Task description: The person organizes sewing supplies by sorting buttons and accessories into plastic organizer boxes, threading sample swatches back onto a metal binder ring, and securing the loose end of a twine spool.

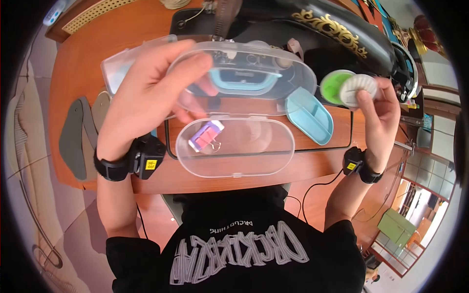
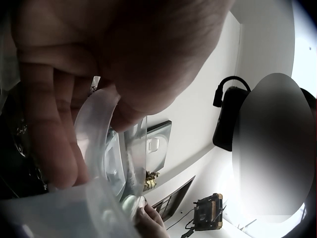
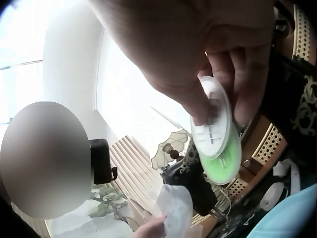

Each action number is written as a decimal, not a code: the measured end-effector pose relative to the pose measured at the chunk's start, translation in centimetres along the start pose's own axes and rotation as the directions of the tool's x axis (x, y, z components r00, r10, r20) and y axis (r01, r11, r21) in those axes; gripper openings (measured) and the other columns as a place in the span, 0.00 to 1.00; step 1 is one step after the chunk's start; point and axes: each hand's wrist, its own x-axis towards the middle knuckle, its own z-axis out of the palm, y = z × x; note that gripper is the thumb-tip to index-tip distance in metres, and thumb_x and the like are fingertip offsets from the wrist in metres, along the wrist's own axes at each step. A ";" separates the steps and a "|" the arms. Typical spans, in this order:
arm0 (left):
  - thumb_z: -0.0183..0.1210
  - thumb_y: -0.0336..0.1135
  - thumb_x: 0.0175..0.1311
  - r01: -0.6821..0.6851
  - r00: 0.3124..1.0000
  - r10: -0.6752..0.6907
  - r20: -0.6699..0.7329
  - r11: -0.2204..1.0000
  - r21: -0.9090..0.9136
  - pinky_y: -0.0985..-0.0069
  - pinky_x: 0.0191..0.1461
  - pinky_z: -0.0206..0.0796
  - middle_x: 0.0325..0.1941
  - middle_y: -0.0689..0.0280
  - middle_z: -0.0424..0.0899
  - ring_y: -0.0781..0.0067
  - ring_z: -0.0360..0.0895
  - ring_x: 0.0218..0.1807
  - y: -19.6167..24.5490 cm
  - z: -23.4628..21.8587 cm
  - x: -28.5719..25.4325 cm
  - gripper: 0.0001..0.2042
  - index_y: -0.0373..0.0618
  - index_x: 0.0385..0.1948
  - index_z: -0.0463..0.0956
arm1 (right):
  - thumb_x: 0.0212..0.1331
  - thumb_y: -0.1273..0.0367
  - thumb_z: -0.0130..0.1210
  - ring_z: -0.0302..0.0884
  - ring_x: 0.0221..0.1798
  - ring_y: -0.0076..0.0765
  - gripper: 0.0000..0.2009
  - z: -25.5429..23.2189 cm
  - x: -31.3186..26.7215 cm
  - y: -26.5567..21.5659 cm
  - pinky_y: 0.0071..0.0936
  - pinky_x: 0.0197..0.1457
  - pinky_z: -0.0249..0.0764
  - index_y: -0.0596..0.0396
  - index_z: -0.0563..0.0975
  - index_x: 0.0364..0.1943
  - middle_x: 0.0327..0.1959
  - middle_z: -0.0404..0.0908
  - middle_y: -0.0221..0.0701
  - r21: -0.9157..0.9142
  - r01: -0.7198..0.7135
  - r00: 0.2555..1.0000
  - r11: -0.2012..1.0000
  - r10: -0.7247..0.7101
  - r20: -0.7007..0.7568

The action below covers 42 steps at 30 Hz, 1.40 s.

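Note:
My left hand (image 1: 146, 90) grips the left end of a clear plastic oval box (image 1: 305, 68), with the thumb over its rim. The box stands tipped up, its hinged clear half (image 1: 264, 163) folded down toward me. A small purple and pink item with a metal clip (image 1: 207, 136) shows in that lower half. Beside the right end of the box is a light blue divided tray (image 1: 310, 117). My right hand (image 1: 383, 110) pinches a white ribbed round disc (image 3: 210, 124) between thumb and fingers. A bright green round piece (image 3: 223, 163) overlaps that disc, partly behind it.
A black sewing machine (image 1: 342, 29) with gold ornament stands at the back right of the wooden table (image 1: 73, 58). Grey insole-shaped pieces (image 1: 73, 139) lie at the left. Another clear container (image 1: 115, 68) sits behind my left hand.

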 end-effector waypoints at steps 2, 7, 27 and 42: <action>0.55 0.45 0.78 0.082 0.996 -0.082 0.020 0.996 0.020 0.84 0.23 0.76 0.36 0.60 0.88 0.71 0.89 0.28 0.1 -0.8 0.1 0.15 0.40 0.45 0.78 | 0.68 0.77 0.63 0.82 0.44 0.19 0.13 1.0 -0.2 -0.4 0.19 0.46 0.79 0.61 0.74 0.52 0.44 0.86 0.31 -0.021 -0.006 1.000 1.000 0.006 0.007; 0.55 0.43 0.78 0.173 0.984 -0.173 0.046 0.985 0.012 0.83 0.23 0.76 0.33 0.60 0.88 0.71 0.87 0.24 0.7 -1.9 -0.3 0.14 0.40 0.44 0.79 | 0.67 0.76 0.64 0.83 0.45 0.21 0.11 4.5 -0.7 -1.3 0.20 0.48 0.79 0.61 0.75 0.48 0.43 0.86 0.31 0.005 -0.051 0.997 0.999 0.051 0.060; 0.55 0.44 0.76 0.080 0.996 -0.080 0.025 0.996 0.028 0.81 0.21 0.73 0.30 0.61 0.88 0.71 0.83 0.19 -0.3 -3.2 -0.3 0.15 0.40 0.44 0.80 | 0.59 0.72 0.64 0.84 0.39 0.60 0.18 10.9 0.0 -1.5 0.45 0.39 0.80 0.58 0.77 0.53 0.34 0.86 0.46 -0.527 0.188 0.908 0.829 0.058 0.415; 0.53 0.43 0.77 0.048 0.998 -0.045 -0.051 0.997 0.055 0.82 0.21 0.73 0.35 0.59 0.89 0.74 0.83 0.21 -0.1 -3.0 -0.1 0.20 0.34 0.57 0.78 | 0.62 0.71 0.65 0.70 0.20 0.25 0.03 9.7 0.3 -4.7 0.25 0.25 0.65 0.57 0.83 0.34 0.27 0.85 0.31 -0.445 0.007 0.991 0.895 0.053 0.122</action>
